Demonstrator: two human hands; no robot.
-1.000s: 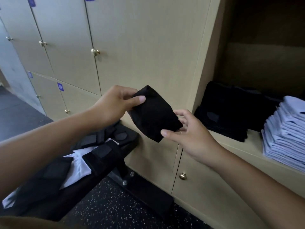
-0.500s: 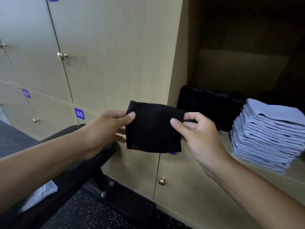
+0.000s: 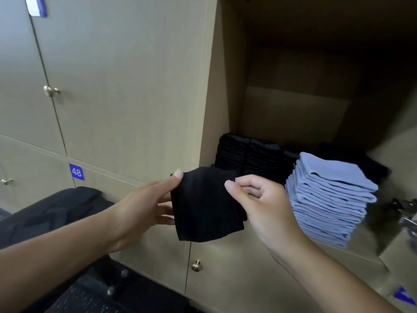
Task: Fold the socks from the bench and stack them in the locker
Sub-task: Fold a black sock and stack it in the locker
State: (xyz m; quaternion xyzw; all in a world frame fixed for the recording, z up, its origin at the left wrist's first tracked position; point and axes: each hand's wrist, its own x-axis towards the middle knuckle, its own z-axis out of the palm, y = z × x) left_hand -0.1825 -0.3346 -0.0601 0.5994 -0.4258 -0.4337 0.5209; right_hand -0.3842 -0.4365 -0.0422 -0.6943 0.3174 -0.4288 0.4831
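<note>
Head view
Folded black sock [image 3: 206,205]: held in the air between both hands, in front of the open locker's left edge, level with the shelf; tilted, lower corner hanging toward the closed door beneath.
Left hand [image 3: 144,207]: grips the sock's left edge, thumb on the near face at the top corner, fingers behind the cloth, only loosely bent.
Right hand [image 3: 262,207]: at the sock's right edge, thumb tip forward, fingers curled into the palm; hard to tell whether thumb and fingers actually pinch the cloth or only lie against it.
Open locker [image 3: 228,91]: door out of sight, dark inside, pale wood walls, one shelf carrying the stacks.
Black sock stacks [image 3: 250,158]: at the back left of the shelf, side by side, just behind the held sock.
Light blue sock stack [image 3: 327,199]: tall, near the shelf's front, just right of the right hand, leaning slightly.
Bench [image 3: 52,213]: dark, lower left, below the left forearm, close against the locker fronts.
Number plate 48 [image 3: 76,171]: blue, on a lower door left of the hands.
Brass knob [image 3: 196,265]: on the lower door under the sock.
</note>
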